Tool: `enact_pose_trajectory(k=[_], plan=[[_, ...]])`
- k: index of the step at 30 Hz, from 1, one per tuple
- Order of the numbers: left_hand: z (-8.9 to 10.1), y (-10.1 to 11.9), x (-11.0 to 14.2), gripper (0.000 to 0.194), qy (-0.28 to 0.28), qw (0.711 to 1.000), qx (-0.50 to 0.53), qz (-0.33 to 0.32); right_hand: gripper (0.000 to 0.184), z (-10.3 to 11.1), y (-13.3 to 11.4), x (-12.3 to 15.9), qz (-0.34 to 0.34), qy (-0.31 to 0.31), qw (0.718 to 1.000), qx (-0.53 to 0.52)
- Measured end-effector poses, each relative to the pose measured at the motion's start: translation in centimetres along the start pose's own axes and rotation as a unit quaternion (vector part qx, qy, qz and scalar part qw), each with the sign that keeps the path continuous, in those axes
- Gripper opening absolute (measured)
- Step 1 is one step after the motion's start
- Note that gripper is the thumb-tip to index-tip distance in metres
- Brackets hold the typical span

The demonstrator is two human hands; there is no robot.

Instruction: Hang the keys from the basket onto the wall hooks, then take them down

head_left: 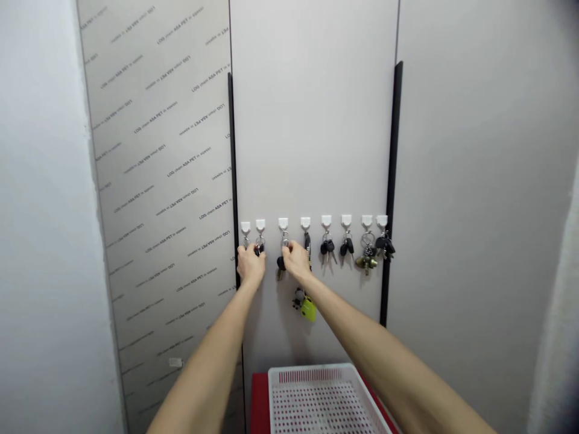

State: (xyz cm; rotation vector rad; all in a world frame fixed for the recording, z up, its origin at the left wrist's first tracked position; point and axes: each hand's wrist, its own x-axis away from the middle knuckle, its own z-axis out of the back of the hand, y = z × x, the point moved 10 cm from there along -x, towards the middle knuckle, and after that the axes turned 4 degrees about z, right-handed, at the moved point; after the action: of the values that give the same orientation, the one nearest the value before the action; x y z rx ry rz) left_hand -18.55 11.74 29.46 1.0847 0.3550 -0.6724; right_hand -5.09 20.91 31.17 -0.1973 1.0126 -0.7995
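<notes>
My left hand is closed at the two leftmost white hooks, its fingertips on a bunch of black keys under the second hook. Part of what hangs from the first hook is hidden behind it. My right hand pinches the ring of a key bunch that hangs below the third hook. Just right of that hand, a dark strap hangs from another hook, with a yellow-green tag and small dark charms lower down, partly behind my wrist.
Further right, more hooks carry black keys, another black pair, brass-coloured keys and a dark bunch. Long black handles edge the pale door panel. Below, a white perforated basket stands on a red surface.
</notes>
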Motion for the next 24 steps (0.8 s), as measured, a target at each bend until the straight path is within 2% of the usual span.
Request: enact_pose_trajectory(k=[3, 6, 9, 10, 12, 14, 16, 19, 21, 24], plan=[[0.7, 0.4, -1.5, 0.023, -0.035, 0.996, 0.081, -0.030, 0.021, 2.1, -1.1, -1.3, 0.027, 0.041, 0.998, -0.045], [3.5, 1.8, -3.5, 0.026, -0.025, 0.986, 0.154, -0.052, 0.021, 3.6, -3.0, -3.0, 0.056, 0.049, 0.994, -0.085], [6.1, 3.6, -5.1, 0.028, -0.031, 0.976, 0.205, -0.062, 0.020, 4.2, -4.6, -3.7, 0.089, 0.025, 0.989, -0.113], [6.4, 4.0, -5.2, 0.029, -0.047, 0.973, 0.219, -0.058, 0.020, 4.0, -4.9, -3.4, 0.100, 0.008, 0.987, -0.122], [5.8, 4.5, -4.6, 0.031, -0.103, 0.964, 0.239, -0.043, 0.019, 3.1, -4.7, -2.0, 0.121, -0.045, 0.982, -0.134], [3.6, 4.2, -2.2, 0.031, -0.174, 0.952, 0.249, -0.030, 0.018, 1.5, -3.4, 0.5, 0.129, -0.112, 0.976, -0.136], [0.5, 2.9, 1.9, 0.029, -0.243, 0.936, 0.253, -0.012, 0.018, -0.6, -1.2, 3.9, 0.123, -0.182, 0.967, -0.128], [-5.5, -0.9, 10.5, 0.024, -0.354, 0.895, 0.269, 0.033, 0.018, -3.8, 3.4, 10.2, 0.097, -0.279, 0.951, -0.094], [-9.0, -3.9, 15.9, 0.023, -0.394, 0.869, 0.292, 0.068, 0.018, -6.0, 7.3, 14.7, 0.049, -0.341, 0.937, -0.058], [-13.0, -8.0, 21.7, 0.022, -0.452, 0.840, 0.274, 0.120, 0.022, -8.4, 12.4, 20.3, -0.020, -0.410, 0.911, -0.017]])
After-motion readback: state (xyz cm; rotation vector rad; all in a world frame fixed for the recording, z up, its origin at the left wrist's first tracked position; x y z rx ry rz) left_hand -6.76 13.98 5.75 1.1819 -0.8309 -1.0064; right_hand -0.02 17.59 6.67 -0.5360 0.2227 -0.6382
